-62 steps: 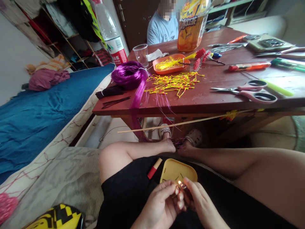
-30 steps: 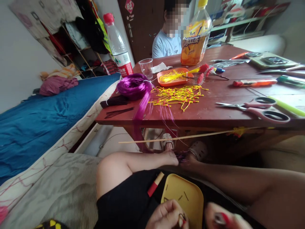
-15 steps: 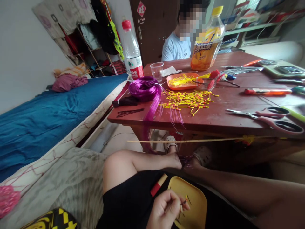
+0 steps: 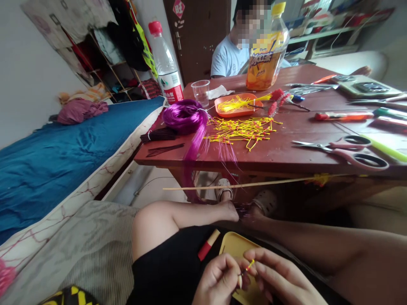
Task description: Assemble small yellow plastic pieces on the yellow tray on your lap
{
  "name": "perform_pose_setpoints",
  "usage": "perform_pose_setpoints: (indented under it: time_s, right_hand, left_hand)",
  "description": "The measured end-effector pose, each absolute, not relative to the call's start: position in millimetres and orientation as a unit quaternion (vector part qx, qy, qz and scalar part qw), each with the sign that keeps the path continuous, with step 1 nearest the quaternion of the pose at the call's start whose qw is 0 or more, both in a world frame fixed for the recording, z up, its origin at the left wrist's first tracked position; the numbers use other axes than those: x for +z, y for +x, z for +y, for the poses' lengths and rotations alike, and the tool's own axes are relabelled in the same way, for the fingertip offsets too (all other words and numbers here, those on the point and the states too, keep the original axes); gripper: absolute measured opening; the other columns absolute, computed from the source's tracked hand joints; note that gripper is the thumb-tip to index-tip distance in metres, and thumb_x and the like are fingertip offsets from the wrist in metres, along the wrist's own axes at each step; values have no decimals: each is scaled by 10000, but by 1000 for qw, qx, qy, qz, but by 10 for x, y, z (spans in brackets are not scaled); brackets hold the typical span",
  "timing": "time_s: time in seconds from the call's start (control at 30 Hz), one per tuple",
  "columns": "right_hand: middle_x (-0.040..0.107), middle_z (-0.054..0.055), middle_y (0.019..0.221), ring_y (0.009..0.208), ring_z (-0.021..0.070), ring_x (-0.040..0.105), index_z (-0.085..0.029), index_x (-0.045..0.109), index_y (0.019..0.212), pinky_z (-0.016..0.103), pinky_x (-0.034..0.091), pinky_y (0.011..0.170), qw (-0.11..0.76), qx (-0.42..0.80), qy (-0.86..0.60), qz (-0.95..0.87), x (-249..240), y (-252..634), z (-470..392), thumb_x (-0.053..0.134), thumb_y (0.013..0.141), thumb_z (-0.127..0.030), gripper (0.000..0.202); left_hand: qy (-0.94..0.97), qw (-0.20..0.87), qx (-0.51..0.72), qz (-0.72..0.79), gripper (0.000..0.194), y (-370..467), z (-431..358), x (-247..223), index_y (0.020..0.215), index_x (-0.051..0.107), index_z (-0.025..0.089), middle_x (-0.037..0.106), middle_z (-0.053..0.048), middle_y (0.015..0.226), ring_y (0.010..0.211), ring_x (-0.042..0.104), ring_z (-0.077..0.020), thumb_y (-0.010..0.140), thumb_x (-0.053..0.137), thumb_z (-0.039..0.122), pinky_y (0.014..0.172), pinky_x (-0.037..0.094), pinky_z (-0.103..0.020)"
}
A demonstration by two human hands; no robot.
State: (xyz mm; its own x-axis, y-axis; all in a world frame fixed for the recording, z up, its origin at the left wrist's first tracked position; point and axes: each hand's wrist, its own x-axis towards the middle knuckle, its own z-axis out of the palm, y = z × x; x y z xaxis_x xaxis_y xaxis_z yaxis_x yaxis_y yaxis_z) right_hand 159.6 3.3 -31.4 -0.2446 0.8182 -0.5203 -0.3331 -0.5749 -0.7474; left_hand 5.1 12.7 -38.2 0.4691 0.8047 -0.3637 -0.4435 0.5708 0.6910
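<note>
Low in the view, above my lap, my left hand is closed in a pinch on a thin dark stem with a small yellow-and-red tip. From the right, my right hand has its thumb and forefinger around the yellow end of that same stem. Both hands are over a yellow tray on my lap, which they partly cover. A few dark slivers lie in the tray. Left of it, a short red-and-tan stick rests on the black cloth.
The red table ahead carries yellow stems with red tips, purple fibre, dark sticks, an orange dish, scissors and bottles. A thin rod extends below its edge. A person sits beyond.
My right hand has come in from the lower right and meets the stem in my left hand. The whole view has shifted slightly, with things appearing further left.
</note>
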Motion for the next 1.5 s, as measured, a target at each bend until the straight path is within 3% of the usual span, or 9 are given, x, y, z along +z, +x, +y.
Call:
perform_pose_setpoints:
  time_s: [0.13, 0.3, 0.5, 0.57, 0.67, 0.77, 0.93, 1.17, 1.5]
  right_hand:
    - [543, -26, 584, 492, 49, 388, -131, 609, 747, 166, 305, 476, 387, 738, -485, -267, -181, 1554, 109, 741, 565, -550, 476]
    - [547, -19, 600, 524, 79, 439, -148, 539, 754, 182, 333, 497, 380, 724, -468, -335, -211, 1585, 42, 628, 705, -535, 400]
    - [588, 15, 724, 674, 150, 542, -189, 539, 757, 241, 407, 633, 313, 507, -544, -591, -195, 1682, -1, 396, 875, -336, 237]
    - [598, 16, 758, 700, 151, 562, -200, 553, 761, 239, 408, 653, 274, 447, -548, -652, -143, 1702, 1, 365, 882, -268, 233]
    - [606, 11, 775, 716, 149, 579, -211, 550, 772, 233, 412, 647, 249, 409, -554, -681, -107, 1703, 6, 347, 883, -214, 232]
    - [605, 3, 763, 699, 140, 583, -208, 531, 771, 222, 424, 628, 224, 408, -549, -694, -130, 1696, 6, 369, 873, -188, 192]
    - [593, 8, 806, 709, 133, 587, -224, 550, 889, 214, 446, 647, 289, 378, -531, -701, -189, 1696, -34, 413, 851, -161, 155]
    - [570, 0, 752, 681, 128, 560, -234, 561, 837, 209, 424, 637, 338, 350, -505, -713, -187, 1667, -72, 387, 887, -174, 191]
    - [554, -7, 641, 582, 126, 490, -193, 485, 718, 198, 402, 536, 214, 476, -547, -654, -143, 1565, 94, 387, 840, -252, 167]
  left_hand:
    - [258, 815, 394, 337, 259, 61, 110, -374, 612, 567, 148, 604, -43, 757, 677, 479, -128, 735, 677, 348, 686, 329, -253]
    - [278, 811, 387, 338, 267, 43, 102, -362, 609, 565, 146, 608, -39, 737, 663, 494, -113, 729, 680, 355, 662, 353, -232]
    - [316, 832, 231, 393, 546, -54, 214, -227, 816, 593, 142, 611, -58, 674, 466, 481, -100, 739, 452, 664, 466, 336, -217]
    - [381, 799, 186, 427, 490, -42, 262, -129, 836, 589, 141, 604, -50, 687, 477, 460, -94, 762, 464, 609, 463, 317, -211]
    - [524, 677, 148, 496, 217, 17, 292, -7, 756, 589, 153, 566, -11, 675, 555, 447, -106, 735, 606, 369, 517, 323, -222]
    - [589, 595, 146, 528, 95, 67, 273, 30, 676, 572, 164, 541, 7, 640, 609, 455, -124, 734, 580, 240, 572, 336, -240]
    - [461, 698, 161, 524, 120, 79, 246, -13, 654, 492, 179, 529, 23, 575, 463, 398, -82, 714, 541, 269, 443, 268, -205]
    - [320, 783, 190, 498, 160, 114, 260, -28, 617, 484, 179, 524, 25, 510, 370, 360, -55, 631, 573, 311, 354, 172, -192]
    - [534, 546, 290, 577, 131, 142, 171, -41, 581, 546, 163, 463, 19, 535, 520, 406, -111, 707, 550, 201, 496, 299, -231]
